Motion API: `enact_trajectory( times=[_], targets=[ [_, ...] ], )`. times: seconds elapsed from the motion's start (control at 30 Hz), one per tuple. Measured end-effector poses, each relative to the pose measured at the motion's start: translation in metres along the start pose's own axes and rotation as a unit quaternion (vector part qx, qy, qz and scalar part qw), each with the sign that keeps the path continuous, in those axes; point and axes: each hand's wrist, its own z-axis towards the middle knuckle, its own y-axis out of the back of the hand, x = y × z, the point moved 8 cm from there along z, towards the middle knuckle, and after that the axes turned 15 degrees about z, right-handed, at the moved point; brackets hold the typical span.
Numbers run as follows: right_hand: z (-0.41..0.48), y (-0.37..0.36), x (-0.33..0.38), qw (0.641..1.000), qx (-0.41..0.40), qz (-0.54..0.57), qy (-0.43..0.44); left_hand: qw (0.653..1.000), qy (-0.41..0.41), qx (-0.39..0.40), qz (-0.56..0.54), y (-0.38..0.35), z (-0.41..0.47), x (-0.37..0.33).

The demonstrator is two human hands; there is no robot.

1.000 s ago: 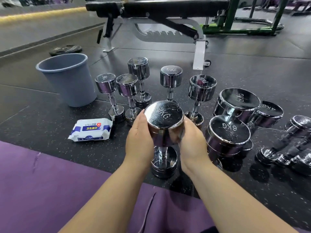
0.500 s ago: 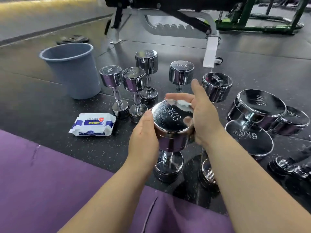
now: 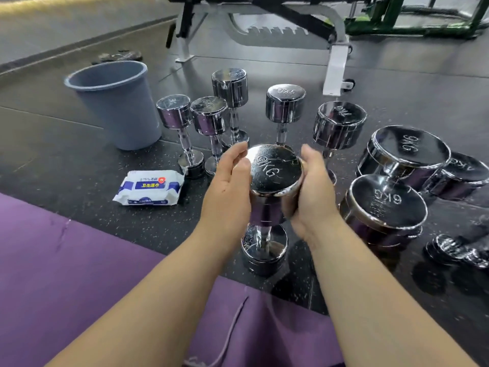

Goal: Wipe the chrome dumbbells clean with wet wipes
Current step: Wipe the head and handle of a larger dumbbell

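In the frame's centre the upright dumbbell (image 3: pixel 275 169) stands on the floor (image 3: pixel 79 160), its top head steadied by the nearly flat left hand (image 3: pixel 227 193) and clasped by the curled right hand (image 3: pixel 313 193), likely mid-wipe; next, the handle needs rubbing.

The near dumbbell (image 3: pixel 275 170) is mirror-bright chrome metal, and its flat end is smooth with stamped lettering. The other dumbbells (image 3: pixel 284 104) have the same glossy plating. The bin (image 3: pixel 119 109) is matt grey-blue plastic. The wipes pack (image 3: pixel 149 188) is shiny, crinkled plastic film. The floor (image 3: pixel 79 160) is matt black rubber, grainy with pale flecks. The mat (image 3: pixel 66 274) is matt purple and smooth apart from a scuff. The bench frame (image 3: pixel 336 67) is white painted metal.
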Motion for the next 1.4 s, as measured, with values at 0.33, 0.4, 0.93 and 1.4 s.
enact_trajectory(
  times=[0.33,0.4,0.93,1.4],
  targets=[
    [0.003,-0.028,-0.040,0.997,-0.032,0.070,-0.029,0.934,-0.069,0.055,0.345,0.057,0.041,-0.013],
    [0.012,-0.042,-0.058,0.997,-0.037,0.067,-0.033,0.921,-0.081,0.067,0.375,0.068,0.043,-0.006],
    [0.063,-0.091,-0.205,0.590,0.193,-0.783,0.026,0.961,0.206,0.053,0.178,0.174,0.091,0.210],
    [0.065,-0.095,-0.208,0.611,0.227,-0.757,0.046,0.801,-0.276,0.119,0.518,0.089,0.070,0.180]
  ],
)
